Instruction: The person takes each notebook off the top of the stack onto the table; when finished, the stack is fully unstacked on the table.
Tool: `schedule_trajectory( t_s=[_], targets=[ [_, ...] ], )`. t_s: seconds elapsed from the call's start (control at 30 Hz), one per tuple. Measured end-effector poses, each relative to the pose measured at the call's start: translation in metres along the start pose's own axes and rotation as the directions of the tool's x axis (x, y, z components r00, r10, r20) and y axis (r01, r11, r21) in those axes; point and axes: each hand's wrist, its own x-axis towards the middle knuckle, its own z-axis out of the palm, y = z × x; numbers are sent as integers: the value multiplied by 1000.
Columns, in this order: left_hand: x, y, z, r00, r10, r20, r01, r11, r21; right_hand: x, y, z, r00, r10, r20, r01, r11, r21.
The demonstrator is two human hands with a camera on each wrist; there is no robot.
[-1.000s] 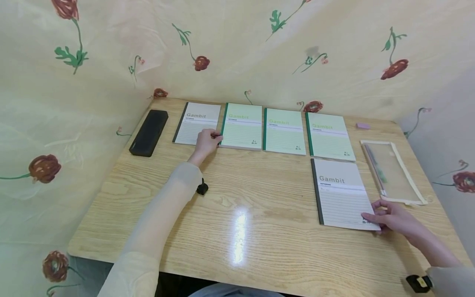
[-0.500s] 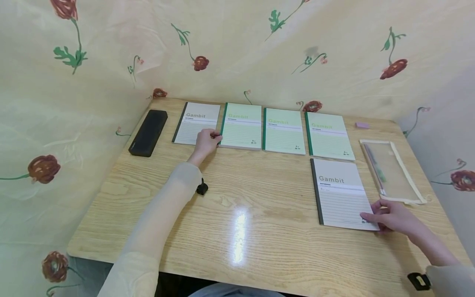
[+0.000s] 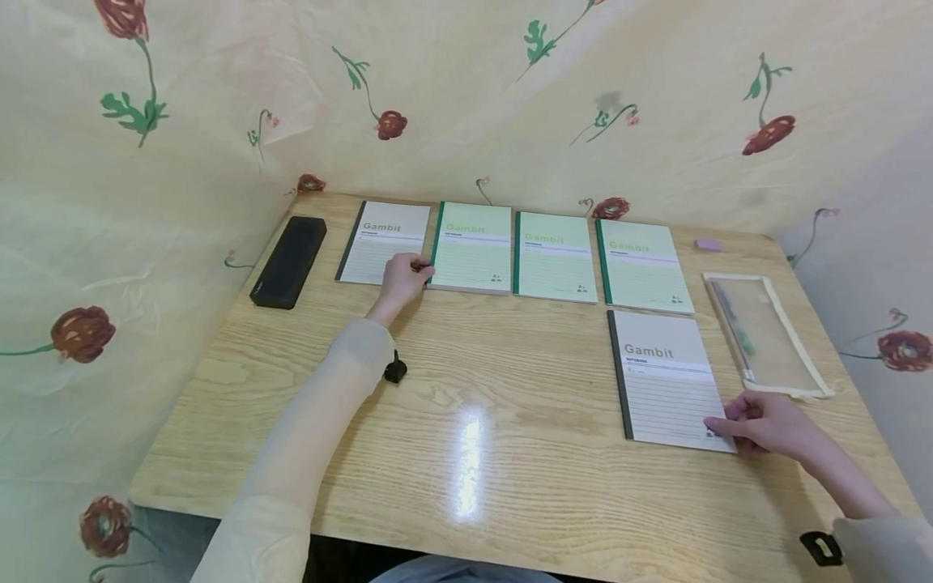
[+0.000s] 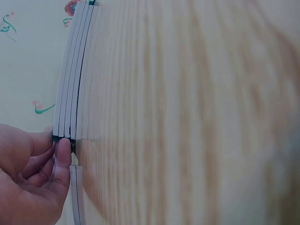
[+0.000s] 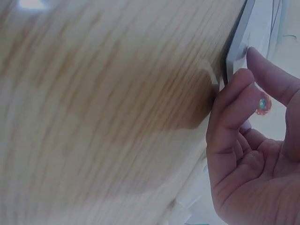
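**Both hands at notebook corners**

My left hand [image 3: 403,278] pinches the near corner where the grey Gambit notebook [image 3: 384,241] meets the green notebook [image 3: 472,247] in the back row. My right hand [image 3: 765,423] pinches the near right corner of the second grey Gambit notebook [image 3: 666,379], which lies alone on the tabletop [image 3: 466,453]. Both look light, thin and floppy with slick covers; I judge a corner or spine edge the best hold.

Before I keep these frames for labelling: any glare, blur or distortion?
Head view: sharp, a white glare streak on the table, wide-angle bending at the edges. Left wrist view: tabletop smeared, left hand and notebook edges clearer. Right wrist view: wood blurred, right hand soft.
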Motion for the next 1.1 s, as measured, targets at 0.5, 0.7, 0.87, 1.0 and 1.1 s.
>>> schedule_trajectory(
  t_s=[0.5, 0.7, 0.87, 1.0, 1.1],
  targets=[
    [0, 3, -1, 1000, 8, -4, -9, 1000, -2, 9, -8, -11, 999, -36, -6, 35, 997, -64],
    [1, 1, -1, 1000, 11, -5, -10, 1000, 8, 24, -35, -22, 996, -86, -18, 84, 995, -56],
    [0, 1, -1, 1000, 1, 0, -1, 1000, 11, 46, -65, -25, 995, -94, -18, 93, 995, -47],
    [-1, 2, -1, 1000, -3, 3, 3, 1000, 4, 65, -89, -25, 991, -130, -14, 130, 991, -20],
    [-1, 2, -1, 1000, -7, 5, 7, 1000, 3, 81, -107, -25, 989, -149, -7, 149, 989, 7]
  ],
)
